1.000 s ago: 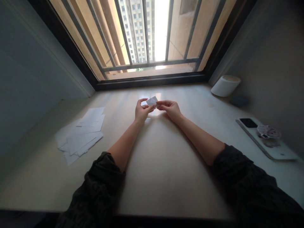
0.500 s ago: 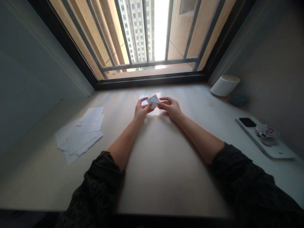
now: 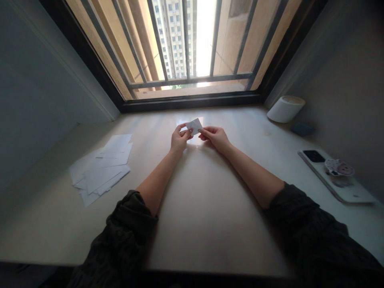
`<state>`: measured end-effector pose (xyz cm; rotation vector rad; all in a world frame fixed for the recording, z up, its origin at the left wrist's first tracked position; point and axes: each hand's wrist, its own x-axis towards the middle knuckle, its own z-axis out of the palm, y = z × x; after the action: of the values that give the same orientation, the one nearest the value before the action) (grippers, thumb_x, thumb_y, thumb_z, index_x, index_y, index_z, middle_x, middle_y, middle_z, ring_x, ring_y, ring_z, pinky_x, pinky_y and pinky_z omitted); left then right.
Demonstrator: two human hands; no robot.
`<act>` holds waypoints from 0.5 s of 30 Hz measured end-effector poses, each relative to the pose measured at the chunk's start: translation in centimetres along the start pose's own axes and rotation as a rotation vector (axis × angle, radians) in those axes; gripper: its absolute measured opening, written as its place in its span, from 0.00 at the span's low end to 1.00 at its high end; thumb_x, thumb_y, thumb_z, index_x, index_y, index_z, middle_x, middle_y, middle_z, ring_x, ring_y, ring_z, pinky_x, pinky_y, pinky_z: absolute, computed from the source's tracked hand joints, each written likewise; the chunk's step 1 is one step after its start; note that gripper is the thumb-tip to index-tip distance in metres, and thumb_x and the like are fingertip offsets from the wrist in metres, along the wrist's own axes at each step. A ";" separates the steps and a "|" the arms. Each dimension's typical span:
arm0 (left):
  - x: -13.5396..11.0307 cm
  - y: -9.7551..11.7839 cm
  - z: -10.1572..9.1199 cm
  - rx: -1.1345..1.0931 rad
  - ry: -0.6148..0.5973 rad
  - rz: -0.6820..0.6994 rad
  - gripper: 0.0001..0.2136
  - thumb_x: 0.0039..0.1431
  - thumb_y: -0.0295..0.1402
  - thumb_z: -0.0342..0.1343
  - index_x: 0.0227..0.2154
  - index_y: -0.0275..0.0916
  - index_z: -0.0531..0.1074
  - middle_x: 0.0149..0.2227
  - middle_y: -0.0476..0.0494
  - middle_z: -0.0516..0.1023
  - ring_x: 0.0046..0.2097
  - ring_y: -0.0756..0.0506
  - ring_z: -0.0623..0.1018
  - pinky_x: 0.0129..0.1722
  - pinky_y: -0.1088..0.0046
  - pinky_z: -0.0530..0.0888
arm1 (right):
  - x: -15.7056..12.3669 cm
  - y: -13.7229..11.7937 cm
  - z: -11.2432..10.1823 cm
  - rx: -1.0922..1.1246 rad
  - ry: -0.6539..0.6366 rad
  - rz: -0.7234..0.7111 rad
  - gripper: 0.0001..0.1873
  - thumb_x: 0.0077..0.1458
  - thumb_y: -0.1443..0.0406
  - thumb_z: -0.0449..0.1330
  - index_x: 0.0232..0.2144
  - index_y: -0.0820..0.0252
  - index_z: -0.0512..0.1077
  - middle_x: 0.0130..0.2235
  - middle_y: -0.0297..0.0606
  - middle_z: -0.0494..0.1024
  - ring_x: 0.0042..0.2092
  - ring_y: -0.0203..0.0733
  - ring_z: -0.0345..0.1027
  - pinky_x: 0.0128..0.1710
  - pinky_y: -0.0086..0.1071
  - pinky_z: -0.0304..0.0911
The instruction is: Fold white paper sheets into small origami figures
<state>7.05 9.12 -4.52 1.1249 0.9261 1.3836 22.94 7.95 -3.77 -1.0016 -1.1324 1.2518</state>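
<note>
A small folded piece of white paper (image 3: 195, 125) is held up between both hands, just above the pale tabletop (image 3: 210, 216). My left hand (image 3: 180, 138) pinches its left side, with the thumb lying on the near face. At the paper's right corner, the thumb and forefinger of my right hand (image 3: 216, 137) are closed on it. Crease lines cross the paper's face. The fingers behind it are partly hidden.
Loose white paper sheets (image 3: 102, 172) lie overlapping at the left. A white phone (image 3: 336, 176) with a cartoon grip rests at the right. Beyond it are a white cylindrical object (image 3: 286, 109) and a small dark item (image 3: 302, 129). A barred window (image 3: 189, 103) bounds the back.
The folded paper has turned slightly and its face shows more squarely. My right fingers have drawn closer together at its right corner. The view has shifted a little.
</note>
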 end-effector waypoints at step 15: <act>0.2 -0.5 -0.3 0.244 0.001 0.177 0.16 0.45 0.42 0.68 0.33 0.39 0.74 0.32 0.47 0.76 0.35 0.49 0.74 0.36 0.75 0.69 | 0.2 1.3 -0.2 -0.193 -0.024 -0.162 0.23 0.42 0.45 0.67 0.26 0.58 0.75 0.23 0.35 0.77 0.28 0.38 0.73 0.33 0.31 0.69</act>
<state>6.93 9.37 -5.07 1.4182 1.0367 1.4398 22.87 8.26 -5.10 -1.0166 -1.3450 1.0424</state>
